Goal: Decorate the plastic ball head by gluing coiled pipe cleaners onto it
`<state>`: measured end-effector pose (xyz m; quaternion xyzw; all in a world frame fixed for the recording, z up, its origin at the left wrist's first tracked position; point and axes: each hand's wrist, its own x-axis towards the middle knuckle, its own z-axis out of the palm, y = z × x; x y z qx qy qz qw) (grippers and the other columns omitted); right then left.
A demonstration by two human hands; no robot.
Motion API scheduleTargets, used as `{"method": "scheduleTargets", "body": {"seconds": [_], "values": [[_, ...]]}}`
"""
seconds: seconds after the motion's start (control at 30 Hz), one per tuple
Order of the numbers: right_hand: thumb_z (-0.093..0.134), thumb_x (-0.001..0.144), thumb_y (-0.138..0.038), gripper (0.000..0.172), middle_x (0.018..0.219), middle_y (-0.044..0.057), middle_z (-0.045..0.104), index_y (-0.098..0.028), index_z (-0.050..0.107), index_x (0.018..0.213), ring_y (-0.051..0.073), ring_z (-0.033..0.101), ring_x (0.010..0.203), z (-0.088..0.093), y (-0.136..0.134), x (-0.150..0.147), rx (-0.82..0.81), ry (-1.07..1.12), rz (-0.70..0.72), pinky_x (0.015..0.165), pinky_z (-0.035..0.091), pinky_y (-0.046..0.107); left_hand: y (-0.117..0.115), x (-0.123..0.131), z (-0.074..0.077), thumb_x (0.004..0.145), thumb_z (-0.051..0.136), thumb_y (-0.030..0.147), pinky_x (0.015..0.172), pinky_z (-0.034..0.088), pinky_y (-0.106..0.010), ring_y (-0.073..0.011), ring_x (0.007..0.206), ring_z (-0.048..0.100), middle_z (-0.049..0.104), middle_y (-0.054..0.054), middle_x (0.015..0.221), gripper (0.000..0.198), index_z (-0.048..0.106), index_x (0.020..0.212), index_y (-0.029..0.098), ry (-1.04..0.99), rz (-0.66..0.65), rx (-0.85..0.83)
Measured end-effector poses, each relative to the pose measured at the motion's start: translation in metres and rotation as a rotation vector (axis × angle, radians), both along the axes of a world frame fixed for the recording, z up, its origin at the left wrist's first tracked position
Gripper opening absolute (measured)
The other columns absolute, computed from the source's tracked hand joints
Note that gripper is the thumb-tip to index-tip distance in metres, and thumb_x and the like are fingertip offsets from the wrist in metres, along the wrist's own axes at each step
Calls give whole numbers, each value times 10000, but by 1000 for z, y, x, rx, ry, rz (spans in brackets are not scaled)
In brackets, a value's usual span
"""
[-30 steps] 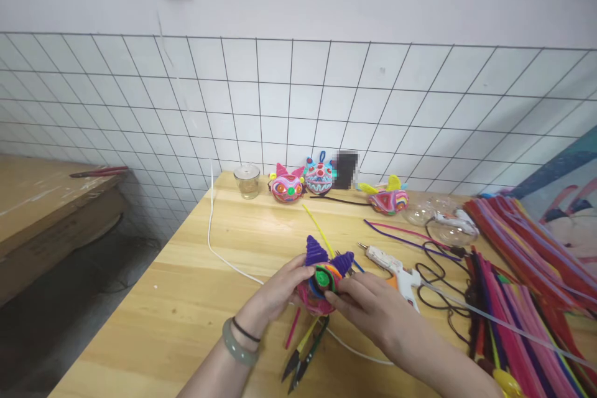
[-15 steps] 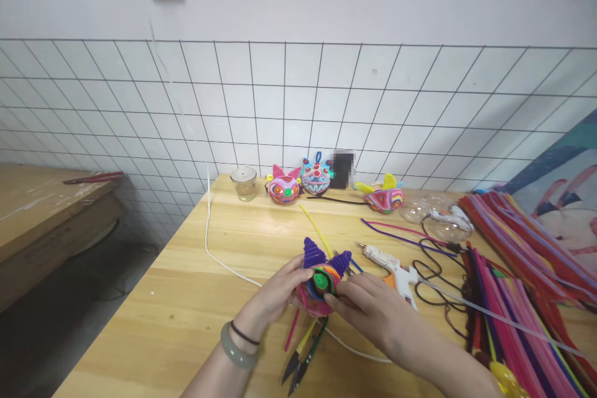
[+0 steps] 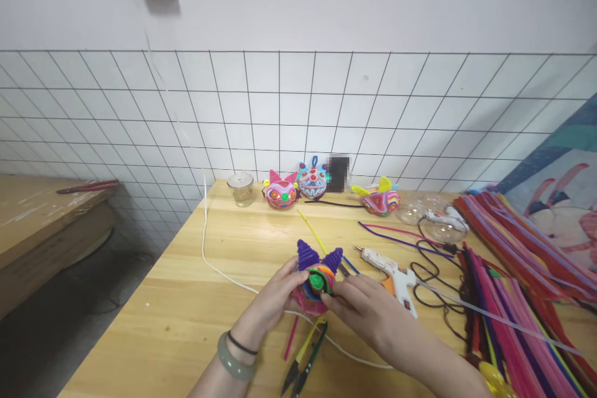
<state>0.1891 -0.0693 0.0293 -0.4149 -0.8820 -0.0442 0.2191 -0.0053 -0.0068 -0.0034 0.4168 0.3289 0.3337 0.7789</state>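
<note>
Between my hands is a pipe-cleaner animal head [image 3: 313,305] with two purple pointed ears and a green centre ringed in black. My left hand [image 3: 276,291] grips its left side, thumb on the front. My right hand [image 3: 366,311] is closed on its right side, with fingertips pressed near the dark ring. Just below the head lie scissors [image 3: 305,357] with yellow and green handles, beside a short pink pipe cleaner [image 3: 291,339]. A yellow pipe cleaner [image 3: 311,230] and a blue one [image 3: 351,265] lie behind it.
A glue gun [image 3: 392,273] with a black cord lies right of my hands. Bundles of coloured pipe cleaners [image 3: 517,311] cover the right side. At the back stand a glass cup [image 3: 240,189], finished animal heads [image 3: 280,193] and clear plastic balls [image 3: 438,224]. A white cord [image 3: 221,267] crosses the table.
The camera view has shifted slightly, so everything sits a little differently in the picture. Both hands keep their hold on the animal head, with hardly any movement.
</note>
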Motion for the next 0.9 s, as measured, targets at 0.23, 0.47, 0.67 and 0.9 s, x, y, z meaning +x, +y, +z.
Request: {"method": "scheduleTargets", "body": {"seconds": [0.23, 0.47, 0.67, 0.9], "values": [[386, 1005, -306, 257, 756, 7, 597, -225, 608, 905, 138, 544, 669, -2, 1, 0, -6, 6, -24, 606, 407, 260, -2, -1, -3, 818, 601, 288, 649, 560, -373, -260, 863, 658, 666, -126, 1103, 402, 563, 1207, 193, -22, -28, -1], [384, 1006, -312, 249, 795, 15, 610, -221, 609, 951, 142, 554, 696, -7, 3, 2, 13, -11, -7, 631, 417, 267, -1, 2, 4, 801, 620, 291, 649, 552, -354, -254, 856, 657, 677, -128, 1076, 419, 567, 1200, 176, -37, 8, -21], [379, 1004, -277, 243, 800, 19, 620, -253, 616, 1054, 157, 570, 680, -15, 10, 2, 83, -9, -44, 636, 444, 290, -1, 3, 0, 813, 619, 302, 673, 559, -379, -272, 939, 645, 658, -132, 1150, 399, 558, 1190, 189, -109, 108, 21], [424, 986, -218, 253, 870, 35, 643, -237, 562, 1198, 177, 561, 714, -13, 16, 3, 129, -142, 9, 625, 416, 307, 1, 1, -1, 824, 617, 293, 681, 558, -359, -272, 966, 645, 653, -125, 1177, 384, 567, 1196, 212, -156, 117, 50]]}}
